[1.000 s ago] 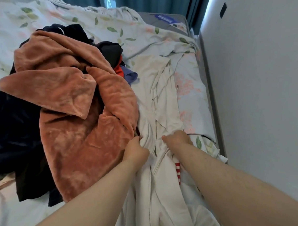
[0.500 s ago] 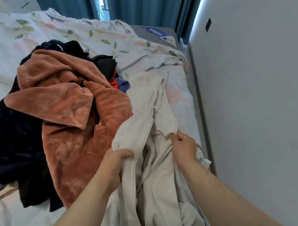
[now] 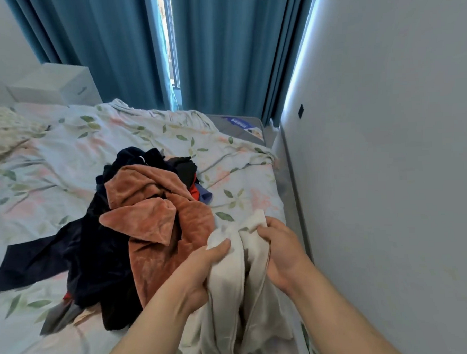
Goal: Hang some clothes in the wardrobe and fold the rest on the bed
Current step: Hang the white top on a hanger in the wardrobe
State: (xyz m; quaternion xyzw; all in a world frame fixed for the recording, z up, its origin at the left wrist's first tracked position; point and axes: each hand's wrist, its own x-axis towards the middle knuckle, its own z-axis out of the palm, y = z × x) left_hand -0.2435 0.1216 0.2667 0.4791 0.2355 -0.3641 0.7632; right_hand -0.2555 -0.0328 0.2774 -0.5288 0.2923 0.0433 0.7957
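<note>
Right now both hands are clamped on a cream garment (image 3: 231, 278), lifted off the bed (image 3: 52, 163) on the side of the clothes pile (image 3: 138, 234) nearest the grey wall (image 3: 387, 170). The left hand (image 3: 204, 269) has its fingers curled tight around one bunched top edge, thumb over the cloth; the right hand (image 3: 281, 249) pinches the other edge in a closed fist, just across from it. The rest of the cloth hangs in long folds between the forearms and trails down out of sight.

The pile itself is untouched: a rust-coloured plush piece (image 3: 160, 233) draped over dark clothes (image 3: 96, 257), with a scrap of red and blue poking out at the pile's far side. The wardrobe isn't visible from here.

My worry is the hang of that cream piece. Its near edge lies against the plush piece, so I'd guess a sharp lift could drag the pile towards the bed's edge. The grips also look uneven and bunched; if those aren't matching corners or shoulders, it'll twist when shaken out, and the trailing end could catch underfoot.
</note>
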